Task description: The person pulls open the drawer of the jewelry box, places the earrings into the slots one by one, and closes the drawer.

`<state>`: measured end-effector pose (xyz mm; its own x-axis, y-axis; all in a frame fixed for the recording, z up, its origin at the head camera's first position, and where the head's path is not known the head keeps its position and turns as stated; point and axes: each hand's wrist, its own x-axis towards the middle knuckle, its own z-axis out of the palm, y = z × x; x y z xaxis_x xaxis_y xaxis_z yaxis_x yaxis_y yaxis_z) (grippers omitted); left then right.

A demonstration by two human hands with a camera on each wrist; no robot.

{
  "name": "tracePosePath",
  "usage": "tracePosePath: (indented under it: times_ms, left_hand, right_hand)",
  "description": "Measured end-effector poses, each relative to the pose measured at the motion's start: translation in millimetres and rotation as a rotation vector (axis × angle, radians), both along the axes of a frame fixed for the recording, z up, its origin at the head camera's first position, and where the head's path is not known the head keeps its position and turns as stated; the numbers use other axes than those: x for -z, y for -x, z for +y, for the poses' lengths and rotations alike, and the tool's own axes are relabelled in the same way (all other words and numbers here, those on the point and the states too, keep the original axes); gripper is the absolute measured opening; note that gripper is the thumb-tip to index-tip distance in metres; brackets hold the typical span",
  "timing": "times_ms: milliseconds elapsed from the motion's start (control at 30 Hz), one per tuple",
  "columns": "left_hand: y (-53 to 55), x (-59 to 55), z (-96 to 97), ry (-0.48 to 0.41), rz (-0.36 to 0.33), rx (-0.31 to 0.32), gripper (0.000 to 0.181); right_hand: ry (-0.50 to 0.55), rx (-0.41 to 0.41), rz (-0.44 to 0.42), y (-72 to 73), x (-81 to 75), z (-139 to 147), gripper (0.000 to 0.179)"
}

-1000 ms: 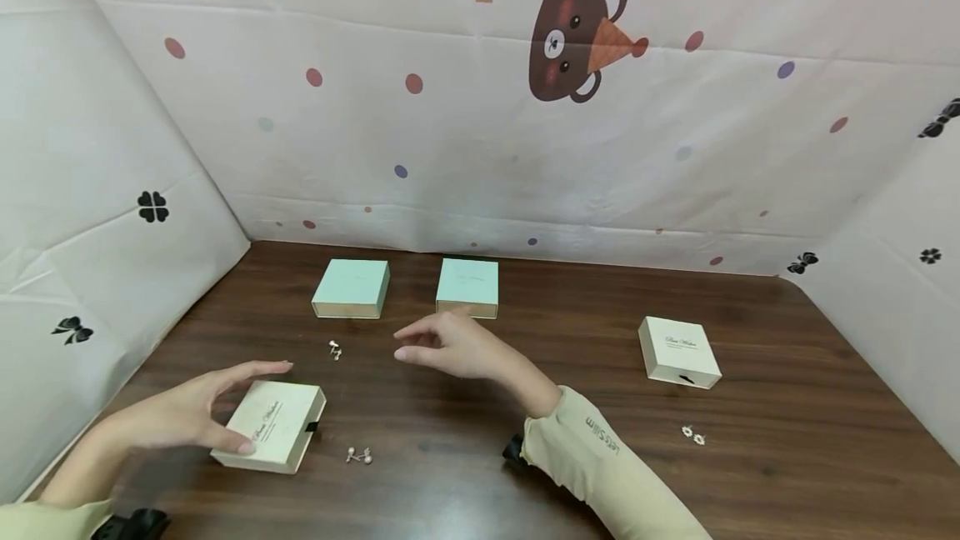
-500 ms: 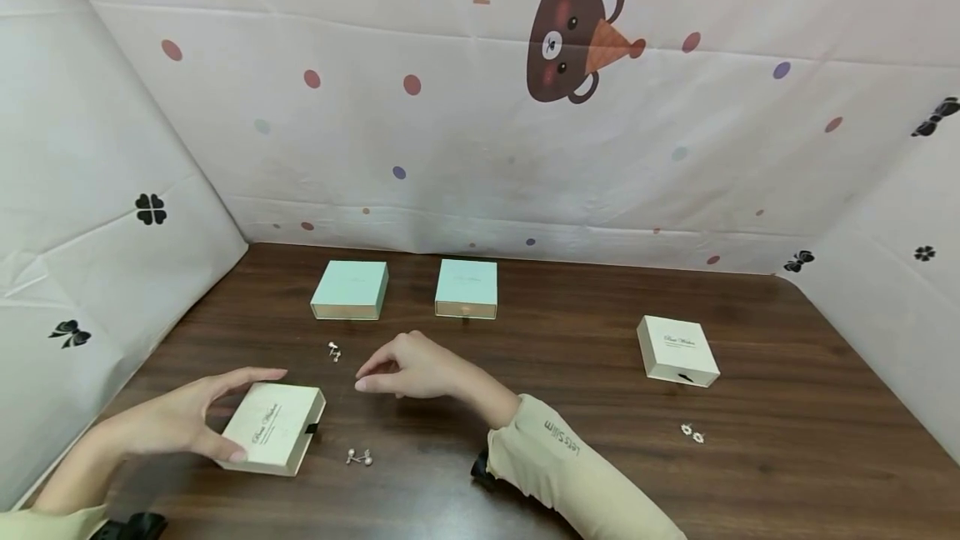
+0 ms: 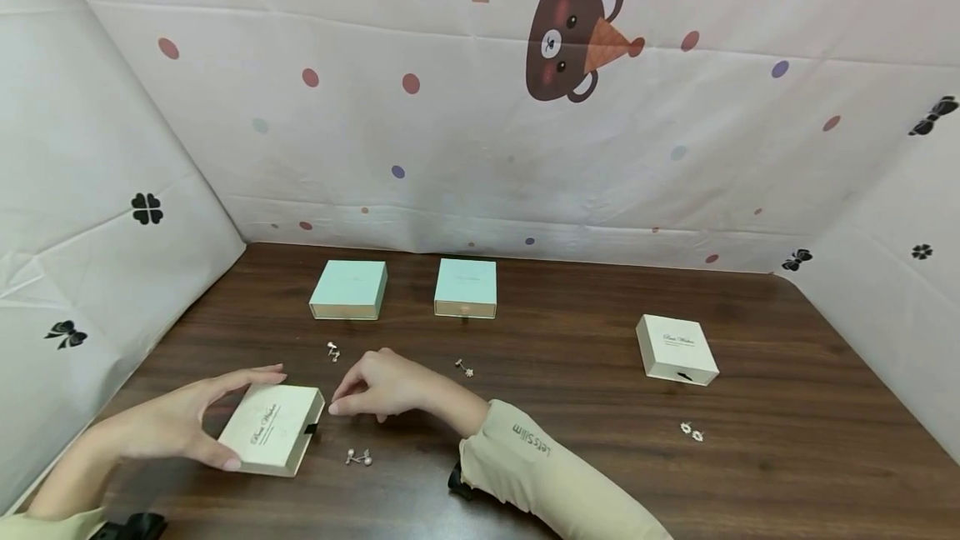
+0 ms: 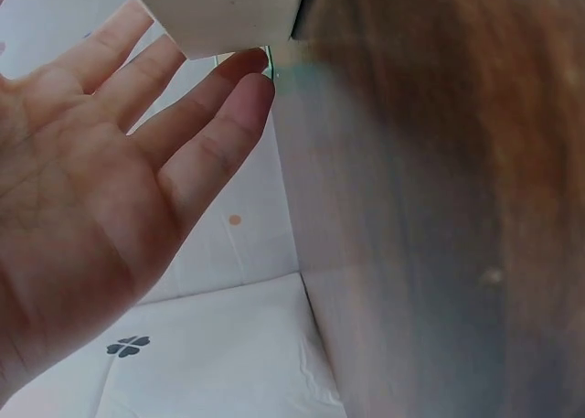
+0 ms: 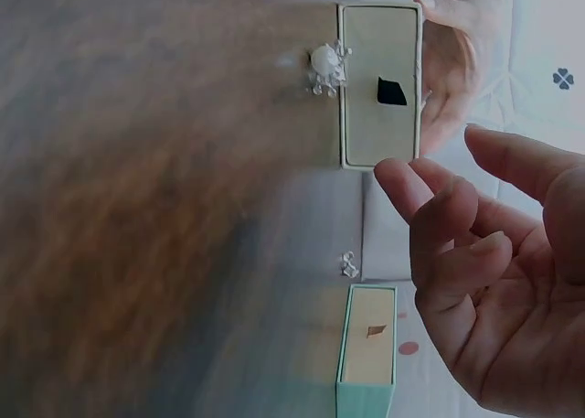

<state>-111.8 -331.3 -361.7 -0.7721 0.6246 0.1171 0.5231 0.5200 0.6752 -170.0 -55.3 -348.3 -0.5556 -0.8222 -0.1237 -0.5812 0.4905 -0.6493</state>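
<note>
The person wears pale yellow-beige clothing: in the head view, the right sleeve (image 3: 558, 477) at 5 o'clock bears dark "LetsSlim" lettering (image 3: 531, 440), the left sleeve (image 3: 56, 526) shows at 8 o'clock; black wrist pieces (image 3: 459, 483) sit by both cuffs.

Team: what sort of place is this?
Likely a makeshift tabletop recording booth: a dark wood-look table edged by printed white sheeting at back and sides, with small boxes and earring-like pieces spread out.

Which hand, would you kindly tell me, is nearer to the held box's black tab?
The right hand, close to the black tab but not touching it; the left hand grips the box from the opposite side.
</note>
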Motion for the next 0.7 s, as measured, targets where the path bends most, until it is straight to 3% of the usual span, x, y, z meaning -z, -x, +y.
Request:
tracePosePath:
  times_ms: [200, 467, 700]
  left_hand:
    - [2.0, 3.5, -1.8, -0.014, -0.016, 0.061, 0.079]
    - [2.1, 3.3, -1.6, 0.0, -0.011, 0.031, 0.078]
    - [1.8, 5.5, -1.8, -0.015, -0.029, 0.057, 0.077]
  right_hand:
    - [-0.014, 0.033, -0.034, -1.8, 2.1, -7.3, 0.018]
    - [-0.044, 0.047, -0.052, -6.6, 4.1, -16.7, 0.016]
    - [-0.095, 0.07, -0.049, -10.1, 3.6, -24.2, 0.015]
